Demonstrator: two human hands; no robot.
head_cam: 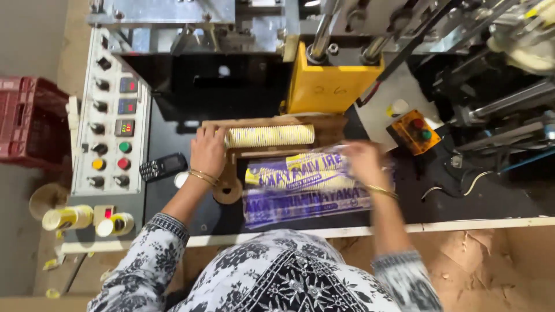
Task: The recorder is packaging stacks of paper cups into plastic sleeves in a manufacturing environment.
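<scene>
At the far left a red plastic crate (26,124) stands on the floor, ribbed and rigid. Nearer the person, two short stacks of paper cups (69,218) lie on their sides by the edge of a grey control panel (110,115) with round knobs, small lit displays and coloured push-buttons. A dark keypad phone (163,166) lies on the black worktop (474,196) just right of the panel.

The left hand (208,151) rests flat against the left end of a long stack of nested paper cups (270,136), which lies on its side in a wooden cradle (329,130); the fingers look loosely curled over the end cup, bracing more than gripping. The stack is pale with yellow print, ridged where the rims meet, light and easily crushed. To do this well, I judge that the push should stay straight along the stack's axis and gentle, so that the column neither buckles nor slides apart.

Below it lie clear plastic sleeves (306,188) packed with cups, glossy and crinkled, printed in purple and yellow. The right hand (363,162) is at their upper right end, blurred by motion; I cannot tell whether its fingers are closed on the film or merely touching it. Thin film slips, so a pinch near the end seems safest.

Behind stands a yellow machine guard (332,86); to the right, an orange button box (415,132).
</scene>
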